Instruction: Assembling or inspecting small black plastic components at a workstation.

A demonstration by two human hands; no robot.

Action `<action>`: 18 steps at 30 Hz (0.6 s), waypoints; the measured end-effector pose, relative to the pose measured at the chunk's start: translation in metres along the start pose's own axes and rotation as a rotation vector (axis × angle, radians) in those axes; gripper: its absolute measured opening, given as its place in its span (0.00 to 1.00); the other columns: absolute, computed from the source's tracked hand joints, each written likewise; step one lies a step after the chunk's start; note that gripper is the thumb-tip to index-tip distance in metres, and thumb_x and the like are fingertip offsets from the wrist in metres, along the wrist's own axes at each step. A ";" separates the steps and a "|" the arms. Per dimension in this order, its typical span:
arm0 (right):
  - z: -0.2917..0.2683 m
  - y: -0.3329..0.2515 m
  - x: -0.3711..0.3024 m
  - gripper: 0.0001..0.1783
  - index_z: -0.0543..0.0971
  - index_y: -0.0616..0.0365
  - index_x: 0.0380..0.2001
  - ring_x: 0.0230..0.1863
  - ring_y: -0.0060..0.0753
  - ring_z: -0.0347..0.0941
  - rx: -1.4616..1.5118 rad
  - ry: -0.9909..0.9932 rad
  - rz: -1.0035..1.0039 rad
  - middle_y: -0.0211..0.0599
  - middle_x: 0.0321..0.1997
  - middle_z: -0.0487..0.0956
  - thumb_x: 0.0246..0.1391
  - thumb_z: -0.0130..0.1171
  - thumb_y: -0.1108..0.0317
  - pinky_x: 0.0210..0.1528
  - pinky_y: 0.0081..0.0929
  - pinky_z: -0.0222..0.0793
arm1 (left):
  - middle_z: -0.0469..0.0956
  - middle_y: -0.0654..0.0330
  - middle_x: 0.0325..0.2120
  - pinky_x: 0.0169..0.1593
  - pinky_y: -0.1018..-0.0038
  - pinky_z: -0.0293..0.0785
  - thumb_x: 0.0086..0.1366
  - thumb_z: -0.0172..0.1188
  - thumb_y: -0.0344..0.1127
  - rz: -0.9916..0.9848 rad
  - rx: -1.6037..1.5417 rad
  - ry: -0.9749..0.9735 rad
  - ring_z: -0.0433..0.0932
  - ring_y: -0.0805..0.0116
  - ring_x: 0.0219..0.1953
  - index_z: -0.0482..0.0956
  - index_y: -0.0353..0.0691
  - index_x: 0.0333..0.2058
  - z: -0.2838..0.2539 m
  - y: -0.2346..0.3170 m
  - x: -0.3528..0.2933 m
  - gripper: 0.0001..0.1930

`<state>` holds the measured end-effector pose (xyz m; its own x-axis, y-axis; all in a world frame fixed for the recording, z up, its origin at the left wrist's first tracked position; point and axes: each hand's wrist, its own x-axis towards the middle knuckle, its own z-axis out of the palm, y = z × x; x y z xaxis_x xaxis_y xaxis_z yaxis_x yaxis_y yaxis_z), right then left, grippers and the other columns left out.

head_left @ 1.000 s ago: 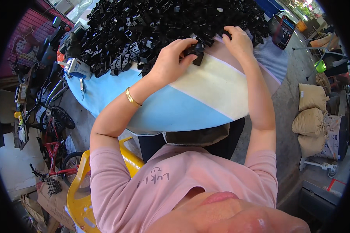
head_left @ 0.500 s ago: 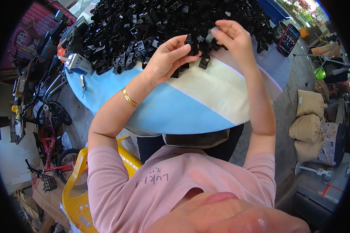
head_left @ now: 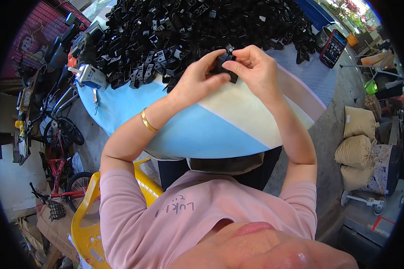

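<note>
**Both hands close on one black piece at half past twelve, by the heap**

With the clock read around the view's centre, a red bicycle [head_left: 57,167] stands on the floor towards nine, and a yellow chair [head_left: 90,226] at eight. At ten, on the table's edge, a white-and-blue box [head_left: 92,77] carries printing on its side; a small metal tool [head_left: 95,99] lies just below it. Between six and seven, a pink shirt [head_left: 220,201] bears dark lettering and a little smiling face.

A heap of black parts [head_left: 184,27] fills twelve, crowding close to the fingers above the blue-and-cream cloth [head_left: 202,130]. At twelve, the left hand [head_left: 197,78] has thumb and fingers clamped around a black piece [head_left: 219,67], which sits at half past twelve, partly hidden. Past one, the right hand [head_left: 258,71] pinches the same piece, thumb and forefinger nearly together.

At two, a phone [head_left: 333,48] leans upright beside the heap, its lit screen too small to read. At three, tan sacks [head_left: 355,148] are stacked, the top one with a small pale label.
</note>
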<state>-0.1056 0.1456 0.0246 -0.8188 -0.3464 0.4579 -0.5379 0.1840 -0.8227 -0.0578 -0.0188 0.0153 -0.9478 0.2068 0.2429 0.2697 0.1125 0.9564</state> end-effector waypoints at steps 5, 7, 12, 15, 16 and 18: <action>0.004 -0.001 -0.001 0.11 0.72 0.60 0.21 0.24 0.12 0.71 0.026 -0.085 0.038 0.27 0.20 0.75 0.44 0.66 0.73 0.26 0.13 0.68 | 0.76 0.62 0.33 0.39 0.81 0.71 0.56 0.63 0.32 -0.131 0.254 -0.028 0.72 0.78 0.34 0.69 0.34 0.48 0.001 0.006 0.000 0.21; -0.004 0.014 0.005 0.09 0.73 0.59 0.20 0.21 0.11 0.68 0.044 -0.128 0.010 0.25 0.18 0.74 0.48 0.63 0.70 0.22 0.11 0.63 | 0.76 0.62 0.28 0.35 0.80 0.71 0.55 0.63 0.32 -0.143 0.065 -0.039 0.72 0.78 0.29 0.71 0.34 0.45 0.002 0.000 0.000 0.19; -0.057 0.044 0.040 0.13 0.77 0.59 0.25 0.22 0.13 0.68 -0.091 0.186 0.111 0.26 0.22 0.76 0.54 0.57 0.60 0.27 0.10 0.64 | 0.78 0.60 0.30 0.38 0.78 0.74 0.54 0.62 0.25 0.054 0.284 -0.200 0.76 0.74 0.31 0.75 0.34 0.40 0.006 0.009 -0.007 0.13; -0.071 0.088 0.052 0.12 0.80 0.57 0.33 0.25 0.17 0.72 -0.325 0.248 0.049 0.30 0.25 0.79 0.52 0.59 0.60 0.30 0.13 0.68 | 0.77 0.54 0.29 0.38 0.67 0.72 0.49 0.63 0.29 0.192 0.520 -0.382 0.75 0.55 0.33 0.77 0.39 0.38 0.020 0.003 -0.018 0.14; -0.070 0.096 0.054 0.13 0.79 0.55 0.37 0.27 0.23 0.74 -0.448 0.199 0.000 0.33 0.28 0.80 0.50 0.60 0.60 0.32 0.17 0.70 | 0.76 0.55 0.28 0.39 0.66 0.71 0.49 0.63 0.29 0.267 0.589 -0.373 0.74 0.55 0.34 0.77 0.40 0.37 0.025 0.004 -0.021 0.14; -0.064 0.111 0.057 0.16 0.79 0.52 0.41 0.29 0.28 0.76 -0.567 0.147 -0.045 0.36 0.30 0.80 0.48 0.61 0.60 0.34 0.21 0.71 | 0.75 0.55 0.27 0.40 0.66 0.70 0.49 0.64 0.30 0.307 0.587 -0.395 0.73 0.55 0.35 0.78 0.40 0.37 0.029 -0.002 -0.022 0.14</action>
<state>-0.2246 0.2053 -0.0195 -0.7901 -0.2411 0.5635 -0.5629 0.6494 -0.5114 -0.0323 0.0042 0.0037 -0.7142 0.6313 0.3023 0.6618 0.4684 0.5854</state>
